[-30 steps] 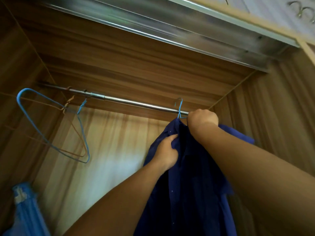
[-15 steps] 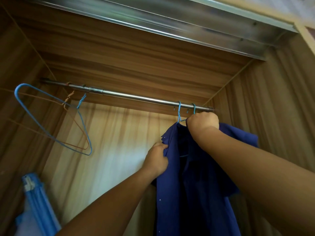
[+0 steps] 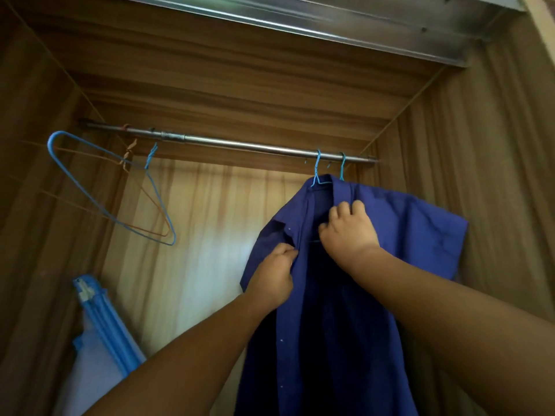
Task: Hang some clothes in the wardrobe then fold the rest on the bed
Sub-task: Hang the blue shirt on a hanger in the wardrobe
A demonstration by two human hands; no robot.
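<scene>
Inside a wardrobe (image 3: 495,151) of wood-grain laminate with streaky brown panels. A round, shiny metal rail (image 3: 240,144) runs across the upper middle of the frame. A flat brushed-metal track (image 3: 300,24) crosses the top edge.

A dark blue shirt (image 3: 411,232) of smooth woven cloth hangs at right of centre, below the right end of the rail. Small white dots show down its front. It hangs on a thin light-blue wire hanger (image 3: 317,168) whose hook is over the rail. A second light-blue wire hook (image 3: 342,168) sits just beside it on the rail; what it carries is hidden behind the shirt. The shirt front is open, the collar is up and one short sleeve sticks out to the right.

The left hand (image 3: 271,274) pinches the left front edge of the shirt, fingers curled. The right hand (image 3: 350,231) grips the right front edge just below the collar, knuckles up. The hands are near each other, not touching, with the open placket between them. Both bare forearms come in from the bottom of the frame.

At upper left an empty blue wire hanger (image 3: 151,156) hangs tilted on the rail, triangular in shape. A thinner brown wire hanger (image 3: 128,153) hangs beside it, overlapping. At lower left a folded light-blue item (image 3: 102,322) with ribbed edges leans on the wardrobe wall; what it is cannot be told.
</scene>
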